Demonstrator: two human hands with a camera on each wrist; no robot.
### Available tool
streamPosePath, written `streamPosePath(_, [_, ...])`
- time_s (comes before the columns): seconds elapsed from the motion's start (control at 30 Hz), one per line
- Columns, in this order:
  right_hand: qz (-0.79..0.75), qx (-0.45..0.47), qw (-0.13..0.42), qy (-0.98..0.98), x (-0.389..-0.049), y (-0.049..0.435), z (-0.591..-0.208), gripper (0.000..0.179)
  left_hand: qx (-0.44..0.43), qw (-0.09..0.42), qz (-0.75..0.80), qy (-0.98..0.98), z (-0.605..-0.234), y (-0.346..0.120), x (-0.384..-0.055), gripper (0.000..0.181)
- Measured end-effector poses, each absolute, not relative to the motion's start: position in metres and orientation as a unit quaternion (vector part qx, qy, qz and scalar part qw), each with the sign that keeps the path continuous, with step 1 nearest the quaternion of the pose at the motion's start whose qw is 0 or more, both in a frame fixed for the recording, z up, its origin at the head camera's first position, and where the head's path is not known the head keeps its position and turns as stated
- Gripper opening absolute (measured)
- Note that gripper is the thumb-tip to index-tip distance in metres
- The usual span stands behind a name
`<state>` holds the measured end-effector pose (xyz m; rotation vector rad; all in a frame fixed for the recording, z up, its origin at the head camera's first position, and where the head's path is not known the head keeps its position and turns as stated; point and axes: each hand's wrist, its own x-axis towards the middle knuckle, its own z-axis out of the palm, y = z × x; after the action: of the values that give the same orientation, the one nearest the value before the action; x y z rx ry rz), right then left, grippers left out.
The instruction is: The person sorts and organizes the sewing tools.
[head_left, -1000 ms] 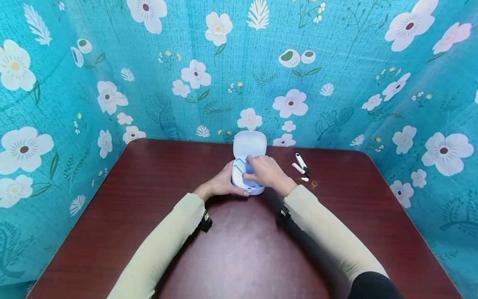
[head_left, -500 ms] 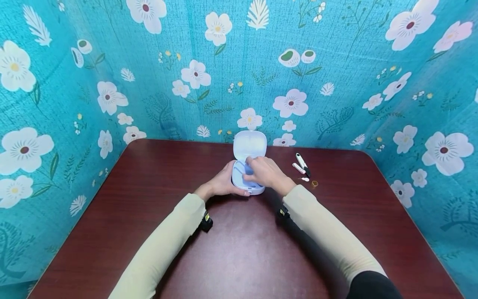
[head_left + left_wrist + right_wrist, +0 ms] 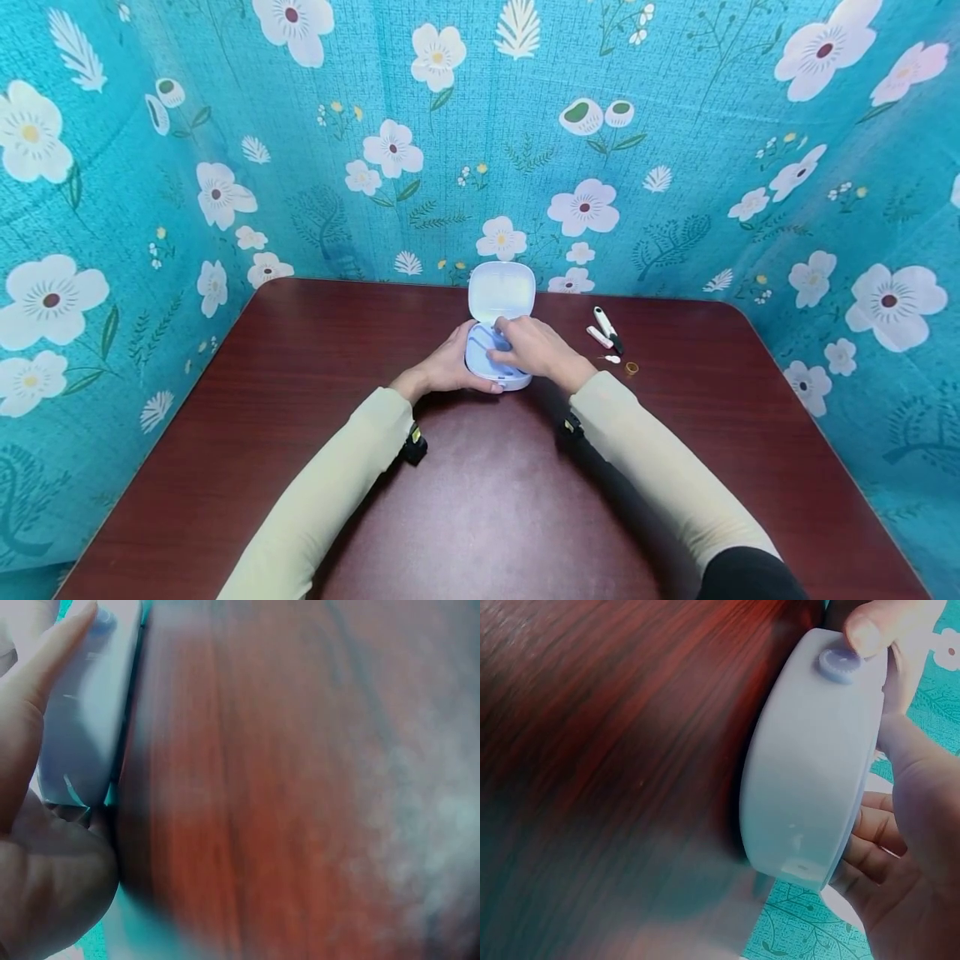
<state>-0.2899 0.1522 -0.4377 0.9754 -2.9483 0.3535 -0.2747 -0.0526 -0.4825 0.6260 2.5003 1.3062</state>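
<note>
A pale lilac-white rounded case (image 3: 516,385) stands near the back of the table, its hinged lid (image 3: 502,290) raised. My left hand (image 3: 448,365) grips the case from the left, thumb along the front wall near the round button (image 3: 840,664). Inside lies a light-blue tray (image 3: 480,352) with a curved groove. My right hand (image 3: 536,346) reaches over from the right, thumb and index finger bent down onto the tray and holding it. In the right wrist view its other fingers (image 3: 874,838) curl beside the case wall; the fingertips inside are hidden.
Right of the case lie a slim white tool (image 3: 604,323) with a dark end, a small pinkish-white piece (image 3: 598,337), a small white piece with a thin point (image 3: 612,359) and a gold ring (image 3: 632,368). Behind the dark red table (image 3: 315,358) hangs a flowered curtain (image 3: 300,133).
The light-blue tray has sunk lower into the case under my right hand, which has shifted down very slightly. My left hand keeps its hold; the small things have not moved.
</note>
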Motion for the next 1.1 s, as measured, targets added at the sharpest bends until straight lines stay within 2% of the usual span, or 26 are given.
streamPosePath(0.63, [0.199,0.357,-0.005,-0.913,-0.271,0.181,-0.427,0.025,0.21,0.115,0.45,0.86,-0.481,-0.049,-0.272,0.116])
streamPosePath(1.1, [0.214,0.343,0.012,-0.915,-0.269,0.229,-0.416,0.028,0.206,0.116,0.447,0.863,-0.48,-0.048,-0.273,0.121])
